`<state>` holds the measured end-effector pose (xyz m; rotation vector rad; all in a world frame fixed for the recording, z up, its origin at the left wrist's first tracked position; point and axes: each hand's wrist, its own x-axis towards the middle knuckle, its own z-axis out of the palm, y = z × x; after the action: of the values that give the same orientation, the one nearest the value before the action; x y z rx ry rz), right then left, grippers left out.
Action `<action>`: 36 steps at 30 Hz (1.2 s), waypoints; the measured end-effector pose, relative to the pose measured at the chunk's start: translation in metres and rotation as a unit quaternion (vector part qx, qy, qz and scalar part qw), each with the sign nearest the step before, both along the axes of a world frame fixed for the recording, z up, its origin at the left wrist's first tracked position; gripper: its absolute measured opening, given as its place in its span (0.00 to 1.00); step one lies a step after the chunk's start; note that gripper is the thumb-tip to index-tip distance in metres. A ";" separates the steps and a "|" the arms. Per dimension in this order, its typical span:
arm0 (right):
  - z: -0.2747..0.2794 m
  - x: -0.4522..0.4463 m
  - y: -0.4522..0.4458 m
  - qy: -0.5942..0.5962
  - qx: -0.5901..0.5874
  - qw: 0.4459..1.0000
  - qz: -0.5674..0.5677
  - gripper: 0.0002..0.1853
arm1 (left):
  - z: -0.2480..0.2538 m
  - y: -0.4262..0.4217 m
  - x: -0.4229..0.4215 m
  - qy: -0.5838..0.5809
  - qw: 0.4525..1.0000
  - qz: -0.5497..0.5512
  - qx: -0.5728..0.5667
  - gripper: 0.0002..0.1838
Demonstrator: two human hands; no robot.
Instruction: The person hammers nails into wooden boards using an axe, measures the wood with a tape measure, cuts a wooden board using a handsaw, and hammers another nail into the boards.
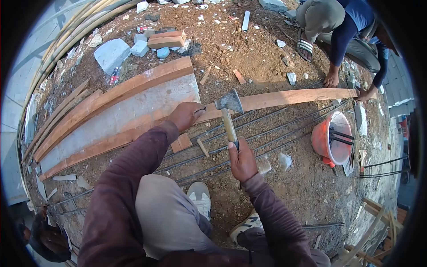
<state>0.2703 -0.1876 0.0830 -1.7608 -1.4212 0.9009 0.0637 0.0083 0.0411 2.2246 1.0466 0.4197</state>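
Note:
My right hand (243,162) is wrapped around the wooden handle of a hatchet (230,120). Its flared metal head is raised over a long wooden plank (284,98). To the left, my left hand (186,116) is closed in a pinch at the near end of that plank. A thin dark piece that looks like a nail (201,110) sticks out of its fingers. Beside this hand lies a formwork panel (138,104) with a pale face and wooden battens along both edges. A co-worker's hands (331,80) rest at the plank's far end.
Steel bars (262,133) run along the ground below the plank. An orange bucket (321,137) with dark tools inside stands at right. White rocks (112,55) and stacked wood blocks (167,40) lie at the upper left. Another person (46,238) is at the lower left.

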 end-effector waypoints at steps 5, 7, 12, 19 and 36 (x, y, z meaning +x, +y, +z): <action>-0.003 -0.024 0.009 -0.023 -0.041 0.999 -0.013 0.13 | 0.000 -0.002 -0.002 0.019 1.000 -0.005 0.011 0.13; 0.021 -0.023 0.019 0.004 0.011 0.999 -0.036 0.14 | -0.003 -0.001 -0.002 0.005 1.000 -0.003 0.008 0.12; 0.010 -0.032 0.024 -0.001 0.075 0.995 -0.073 0.15 | -0.007 -0.002 -0.004 0.000 1.000 -0.007 0.019 0.12; 0.029 -0.017 0.027 -0.020 0.033 0.998 -0.045 0.17 | -0.007 -0.002 -0.003 0.001 1.000 -0.007 0.022 0.12; -0.006 -0.022 -0.002 0.096 0.016 0.990 -0.101 0.15 | -0.025 -0.006 -0.038 0.193 0.979 -0.028 0.062 0.44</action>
<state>0.2486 -0.1899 0.0771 -1.7093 -1.1075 0.9061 0.0256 0.0023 0.0157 2.5041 1.1754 0.0242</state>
